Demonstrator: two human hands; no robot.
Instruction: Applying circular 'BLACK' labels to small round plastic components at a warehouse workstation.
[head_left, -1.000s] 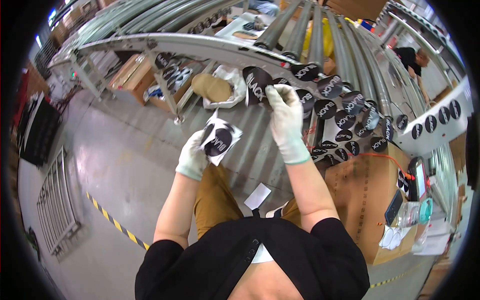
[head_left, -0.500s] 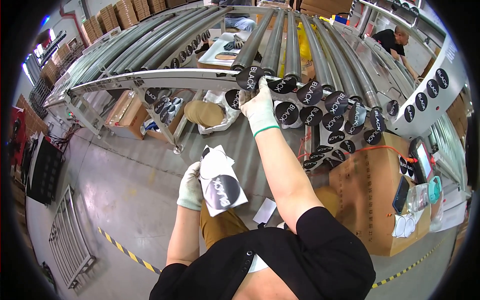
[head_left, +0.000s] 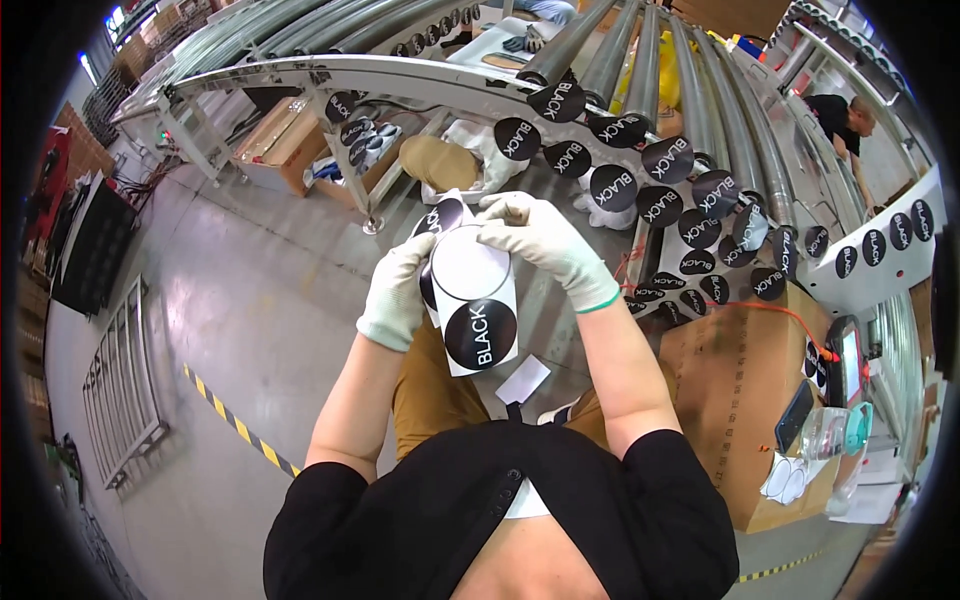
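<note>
You held the sticker sheet upright in front of your chest, its long axis running from your body out toward the roller conveyor. Your left hand was wrapped around the sheet's left edge, gloved fingers closed on it and the thumb side tucked behind, so the sheet leaned slightly to your right. Your right hand sat at the far, upper end of the sheet, fingertips pinched together on the top rim of the bare white circle where a sticker was already gone. That made the right hand the nearer one to the top of the sheet, while the remaining black round sticker lay below it, toward you, at the near end of the sheet and well clear of both sets of fingers. A second dark sticker peeped out at the sheet's far left corner, just beside your right fingertips; I could not tell whether those fingers had actually caught its edge or only the backing paper. Beyond your hands, many more black round stickers hung along the conveyor frame, apart from the sheet. A cardboard box stood to your right, near your elbow, with a phone on top of it.
</note>
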